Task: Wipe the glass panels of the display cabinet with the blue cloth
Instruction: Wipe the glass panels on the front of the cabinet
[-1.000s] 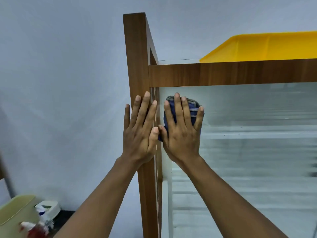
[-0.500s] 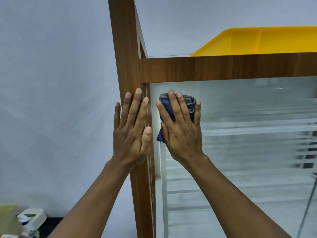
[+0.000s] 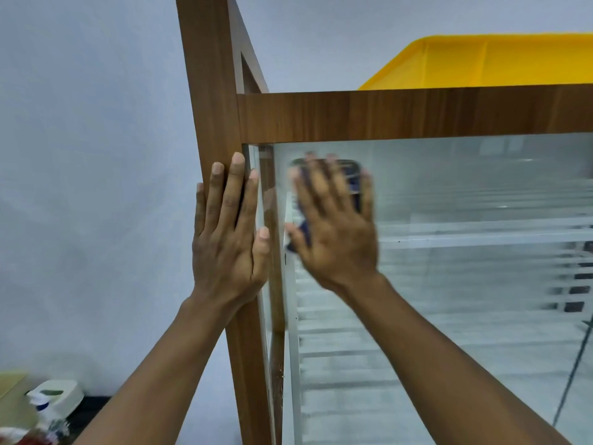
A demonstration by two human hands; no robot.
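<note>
Slides the right hand a touch further right from the corner post than half a second ago, now smeared by motion. Presses the blue cloth flat against the front glass panel under spread, straight fingers, near the panel's upper left corner and just below the wooden top rail. Shows the cloth only in slivers between the fingers and beside the thumb. Lays the left hand flat on the wooden corner post, just left of the right hand, fingers straight and close together, thumb lying over the edge of the glass, gripping nothing. Carries a yellow tray on the cabinet top, far and to the right. Reflects pale horizontal bands across the glass. Leaves a white spray bottle in the near left corner, just beside a white container, any label too blurred to read. Backs everything on the left with a plain pale wall.
</note>
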